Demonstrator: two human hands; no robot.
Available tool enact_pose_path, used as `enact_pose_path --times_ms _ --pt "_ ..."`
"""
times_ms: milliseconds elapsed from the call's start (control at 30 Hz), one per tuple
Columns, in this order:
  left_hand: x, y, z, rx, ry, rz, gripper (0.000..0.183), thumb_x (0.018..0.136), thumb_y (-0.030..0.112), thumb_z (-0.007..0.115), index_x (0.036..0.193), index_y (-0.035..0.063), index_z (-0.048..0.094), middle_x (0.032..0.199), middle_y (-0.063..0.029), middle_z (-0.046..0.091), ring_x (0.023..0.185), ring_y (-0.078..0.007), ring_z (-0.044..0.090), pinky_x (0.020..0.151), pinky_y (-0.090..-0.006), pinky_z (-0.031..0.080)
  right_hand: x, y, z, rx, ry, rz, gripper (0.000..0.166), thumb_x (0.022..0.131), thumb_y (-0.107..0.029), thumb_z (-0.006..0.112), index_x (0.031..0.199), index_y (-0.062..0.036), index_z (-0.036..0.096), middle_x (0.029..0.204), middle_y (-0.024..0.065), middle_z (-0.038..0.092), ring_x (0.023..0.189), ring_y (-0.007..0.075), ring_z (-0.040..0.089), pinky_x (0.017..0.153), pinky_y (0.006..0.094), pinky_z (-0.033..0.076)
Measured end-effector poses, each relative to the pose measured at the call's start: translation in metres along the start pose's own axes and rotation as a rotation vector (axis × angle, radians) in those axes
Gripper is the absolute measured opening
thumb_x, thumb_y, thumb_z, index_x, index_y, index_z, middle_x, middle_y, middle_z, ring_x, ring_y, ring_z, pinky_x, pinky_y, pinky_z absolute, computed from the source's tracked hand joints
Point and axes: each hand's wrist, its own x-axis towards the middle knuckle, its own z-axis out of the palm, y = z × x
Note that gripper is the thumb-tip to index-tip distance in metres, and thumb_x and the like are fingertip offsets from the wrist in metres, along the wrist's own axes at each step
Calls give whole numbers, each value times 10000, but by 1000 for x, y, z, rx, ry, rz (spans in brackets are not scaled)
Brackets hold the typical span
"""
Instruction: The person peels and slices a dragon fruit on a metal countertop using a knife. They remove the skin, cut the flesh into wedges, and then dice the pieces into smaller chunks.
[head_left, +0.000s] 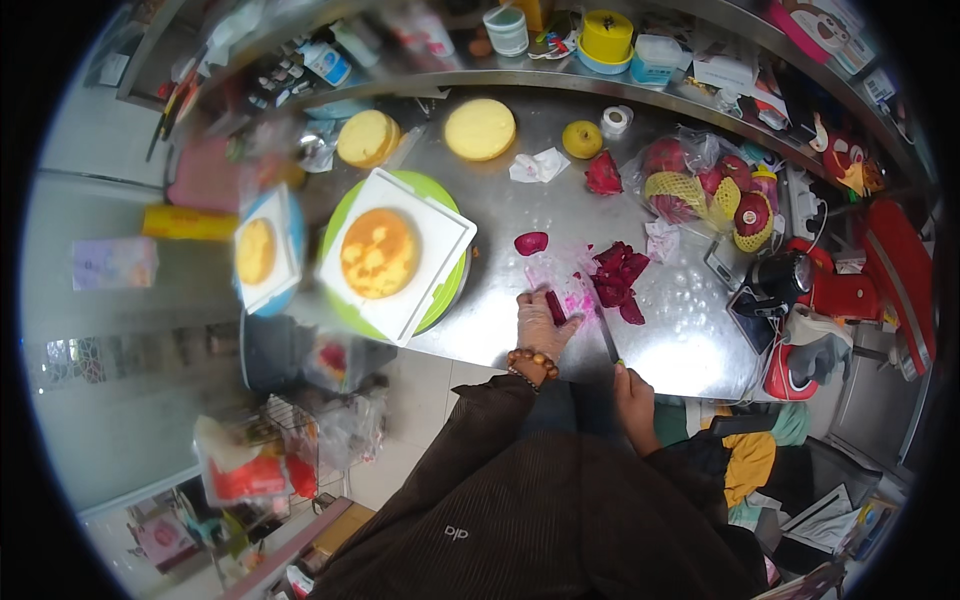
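Note:
My left hand (541, 330), in a thin clear glove, steadies a piece of red dragon fruit (555, 307) on the steel worktop (491, 322). Fingers are on its far side and the thumb is at its right. In my right hand (634, 401) is the handle of a knife (606, 334), its narrow blade pointing away from me just right of the fruit. Magenta juice stains the surface between them. Beyond the blade is a heap of dragon fruit peel (619, 276). Another dark red piece (531, 243) sits farther back, above my left hand.
A round cake (379, 253) on a white board (442, 225) rests on a green turntable (345, 214) at left. More cake layers (480, 130) stand behind. Bagged dragon fruits (675, 187), a phone (752, 319) and a red stand mixer (892, 289) occupy the right. A loaded shelf (465, 79) overhangs the back.

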Motion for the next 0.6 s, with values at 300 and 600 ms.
enact_pose_path --times_ms 300,600 --pt "24 -18 -21 402 -435 627 445 927 110 537 1365 98 616 1392 -91 583 1318 -312 525 1131 -398 438 9 12 -14 24 -61 1 476 1073 -380 528 874 29 666 698 212 640 646 388 655 620 464 480" --pt "-14 -40 6 -190 -125 -65 870 749 253 930 1445 27 461 916 -46 586 797 -167 585 747 -329 540 38 22 -18 -139 -139 -158 406 1035 -409 595 963 -26 708 720 250 652 687 465 652 608 533 489"
